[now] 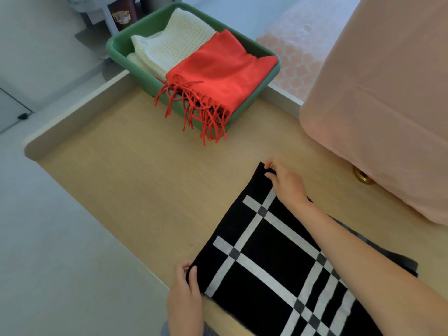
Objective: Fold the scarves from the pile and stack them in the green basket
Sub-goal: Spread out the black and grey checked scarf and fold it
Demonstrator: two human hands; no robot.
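Scarf [257, 267], long axis toward near-right — corners in pinch of left hand [185, 297], right hand [287, 185]

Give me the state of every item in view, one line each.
green basket: on the table, holds two scarves.
white scarf: folded, in the basket.
red scarf: folded in the basket, fringe hanging over its rim.
checked scarf: lies flat on the table.
left hand: pinches the checked scarf's near corner.
right hand: pinches its far corner.
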